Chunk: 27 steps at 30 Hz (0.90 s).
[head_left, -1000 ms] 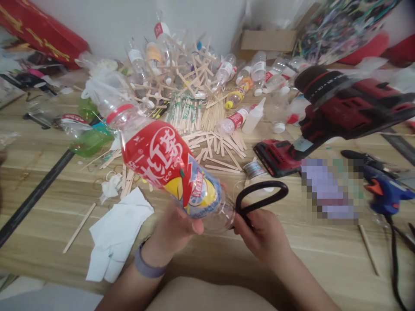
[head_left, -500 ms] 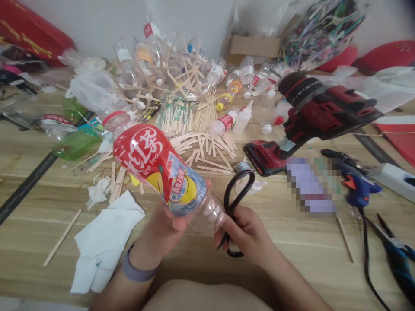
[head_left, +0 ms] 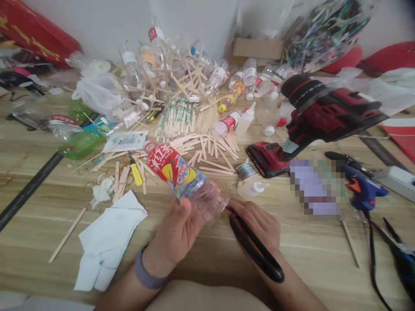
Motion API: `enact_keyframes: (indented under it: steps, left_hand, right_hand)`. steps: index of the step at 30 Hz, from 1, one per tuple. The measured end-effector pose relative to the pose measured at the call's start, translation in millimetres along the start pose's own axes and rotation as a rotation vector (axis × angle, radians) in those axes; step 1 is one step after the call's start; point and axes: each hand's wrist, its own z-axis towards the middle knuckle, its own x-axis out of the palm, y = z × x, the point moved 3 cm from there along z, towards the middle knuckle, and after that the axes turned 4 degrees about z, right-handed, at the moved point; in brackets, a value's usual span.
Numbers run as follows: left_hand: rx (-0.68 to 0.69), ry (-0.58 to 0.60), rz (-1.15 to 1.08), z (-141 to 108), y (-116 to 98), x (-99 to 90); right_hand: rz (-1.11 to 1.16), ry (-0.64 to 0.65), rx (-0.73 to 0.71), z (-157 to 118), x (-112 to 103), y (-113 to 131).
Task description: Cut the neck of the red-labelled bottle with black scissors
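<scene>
My left hand (head_left: 177, 231) is closed around the lower part of a plastic ice tea bottle (head_left: 177, 170) with a red, yellow and blue label. The bottle lies tilted, its neck pointing away to the left and its clear bottom end toward my right hand. In my right hand (head_left: 257, 222) is a pair of scissors (head_left: 256, 250) with black loop handles, which point down to the right. The blades are mostly hidden by my fingers; their tip end is at the clear bottom of the bottle. I cannot tell whether it pierces the plastic.
A red and black cordless drill (head_left: 320, 116) and a blue glue gun (head_left: 365, 190) lie at right. Loose craft sticks (head_left: 210, 149), a wire spool (head_left: 245, 171) and several bottles spread ahead. White paper (head_left: 110, 242) and a yellow-handled tool (head_left: 136, 172) lie left.
The bottle has been lowered and its neck end tipped farther away. The scissors have turned in my right hand, handles now toward me, blade end against the bottle's bottom.
</scene>
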Motion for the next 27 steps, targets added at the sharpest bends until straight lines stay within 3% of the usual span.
enact_keyframes:
  steps: [6, 11, 14, 18, 21, 24, 27]
  left_hand:
    - [0.003, -0.066, -0.027, 1, -1, 0.3]
    - [0.038, -0.059, -0.006, 0, 0, 1.4]
    - [0.11, -0.059, 0.046, 0, -2, 1.2]
    - [0.24, -0.009, 0.191, -1, -7, -0.6]
    - [0.245, 0.033, 0.201, -3, -11, -2.4]
    - [0.218, 0.069, 0.158, -5, -13, -1.3]
    - [0.183, 0.066, 0.109, -4, -13, 1.5]
  right_hand:
    - [-0.027, 0.052, -0.014, 2, -2, 2]
    - [0.009, 0.026, 0.061, 3, 2, 1]
    - [0.183, 0.054, 0.302, 3, 9, 1]
    - [0.739, 0.317, 0.824, -1, 22, 3]
    - [1.093, 0.474, 1.069, -1, 22, 6]
    - [1.239, 0.573, 1.133, -2, 19, 6]
    - [1.123, 0.555, 1.014, -2, 19, 2]
